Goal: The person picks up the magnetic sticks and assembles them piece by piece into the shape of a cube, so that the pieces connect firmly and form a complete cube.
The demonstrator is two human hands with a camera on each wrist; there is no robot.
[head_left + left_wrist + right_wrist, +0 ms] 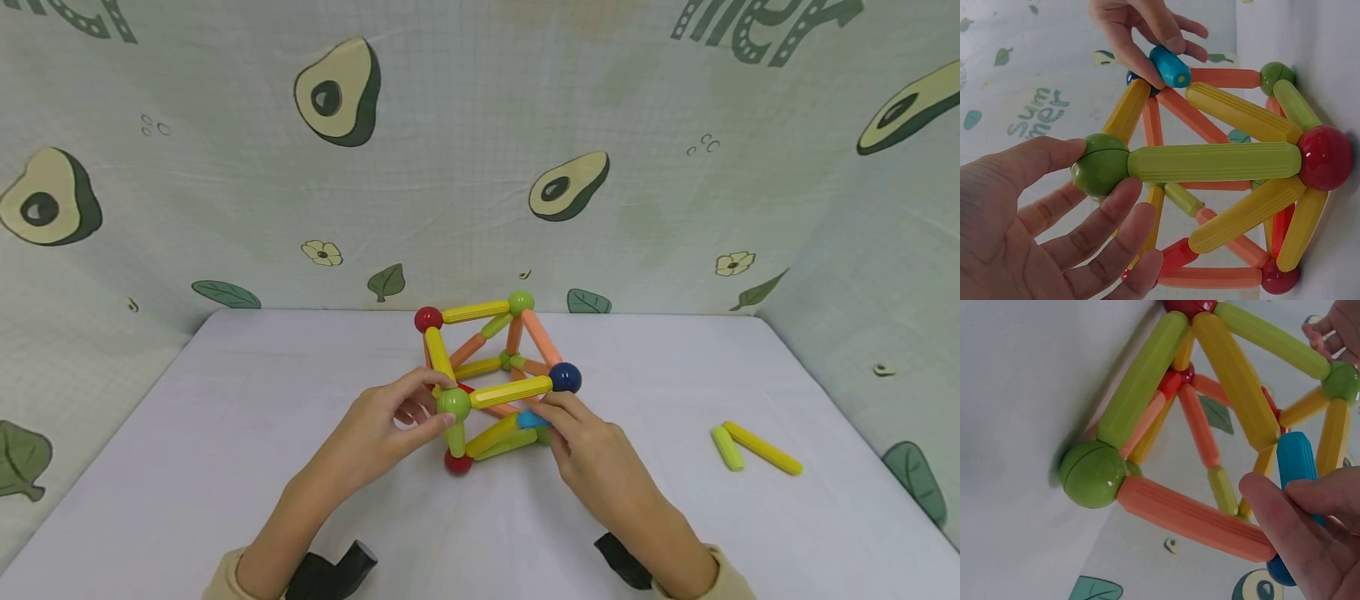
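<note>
A frame of magnetic sticks and balls stands on the table, with yellow, orange, green and red sticks. My left hand point(397, 412) holds a green ball point(1100, 164) at its near upper corner between thumb and fingers. From that ball a light green stick point(1216, 162) runs down to a red ball point(457, 463), and a yellow stick point(510, 392) reaches across to a dark blue ball point(566, 377). Below the dark blue ball, my right hand point(600, 450) pinches a short blue stick point(1296, 456). Its end lies close to a slanting yellow stick point(1238, 381); whether they touch, I cannot tell.
To the right on the white table point(187, 467) lie a loose light green stick point(727, 448) and a longer yellow stick point(763, 448). Behind the table hangs a cloth point(450, 167) printed with avocados. Black wrist gear point(330, 575) shows at the left forearm.
</note>
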